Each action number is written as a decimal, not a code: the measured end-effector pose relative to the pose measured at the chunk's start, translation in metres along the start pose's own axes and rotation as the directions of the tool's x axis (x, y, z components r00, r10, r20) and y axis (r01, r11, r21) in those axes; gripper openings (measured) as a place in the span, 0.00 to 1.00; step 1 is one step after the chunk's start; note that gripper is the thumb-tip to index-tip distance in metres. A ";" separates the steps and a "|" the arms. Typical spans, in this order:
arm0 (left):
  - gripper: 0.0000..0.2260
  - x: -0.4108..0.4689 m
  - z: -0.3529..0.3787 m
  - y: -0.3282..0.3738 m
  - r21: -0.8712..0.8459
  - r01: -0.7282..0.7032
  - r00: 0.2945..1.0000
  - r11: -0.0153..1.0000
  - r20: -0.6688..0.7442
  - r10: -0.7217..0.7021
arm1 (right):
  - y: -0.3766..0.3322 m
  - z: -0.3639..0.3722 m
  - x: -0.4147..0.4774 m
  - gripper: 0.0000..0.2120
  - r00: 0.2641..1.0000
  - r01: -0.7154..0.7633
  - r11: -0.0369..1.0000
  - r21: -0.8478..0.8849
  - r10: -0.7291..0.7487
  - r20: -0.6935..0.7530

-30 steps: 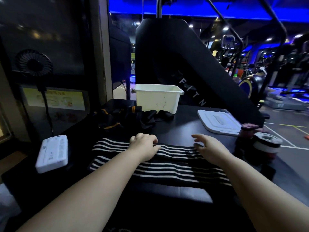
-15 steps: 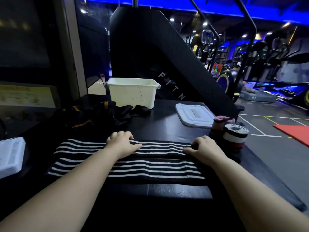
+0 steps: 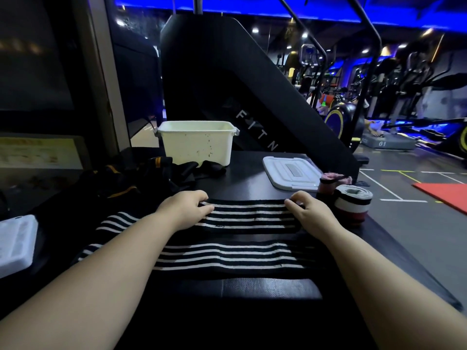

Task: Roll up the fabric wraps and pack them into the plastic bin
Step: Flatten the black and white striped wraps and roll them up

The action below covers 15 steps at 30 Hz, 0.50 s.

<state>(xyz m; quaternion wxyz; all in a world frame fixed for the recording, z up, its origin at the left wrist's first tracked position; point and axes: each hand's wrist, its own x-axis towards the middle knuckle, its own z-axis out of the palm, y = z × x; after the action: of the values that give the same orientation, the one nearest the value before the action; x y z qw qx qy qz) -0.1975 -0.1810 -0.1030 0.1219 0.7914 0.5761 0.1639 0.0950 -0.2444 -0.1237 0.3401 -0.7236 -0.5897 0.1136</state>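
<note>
Two black wraps with white stripes lie flat across the dark bench. My left hand (image 3: 185,209) pinches the far edge of the upper striped wrap (image 3: 249,215) near its middle-left. My right hand (image 3: 307,210) pinches the same wrap's far edge at its right end. The lower striped wrap (image 3: 227,256) lies nearer me, partly under my forearms. The white plastic bin (image 3: 197,142) stands open at the back of the bench. A rolled white, black and red wrap (image 3: 352,207) stands upright at the right edge, with a pink roll (image 3: 331,181) behind it.
The bin's white lid (image 3: 290,173) lies flat to the right of the bin. A heap of black wraps with orange trim (image 3: 141,178) sits left of the bin. A white device (image 3: 15,242) lies at the far left. The bench edge drops off to the right.
Both hands have moved to the upper wrap's far edge and curled onto it. The upper wrap now sits apart from the lower one, with a dark gap between them.
</note>
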 end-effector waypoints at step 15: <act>0.18 -0.046 0.002 0.027 0.315 -0.079 0.981 0.946 0.193 0.017 | 0.011 -0.027 -0.047 0.13 0.992 0.128 0.863 -0.488 -0.099 0.084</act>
<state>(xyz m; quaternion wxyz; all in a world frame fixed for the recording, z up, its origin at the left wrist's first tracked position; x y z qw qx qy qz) -0.1865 -0.2331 -0.0997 0.0412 0.8264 0.5615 -0.0048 0.1054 -0.2988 -0.1221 0.1341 -0.7469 -0.6500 -0.0405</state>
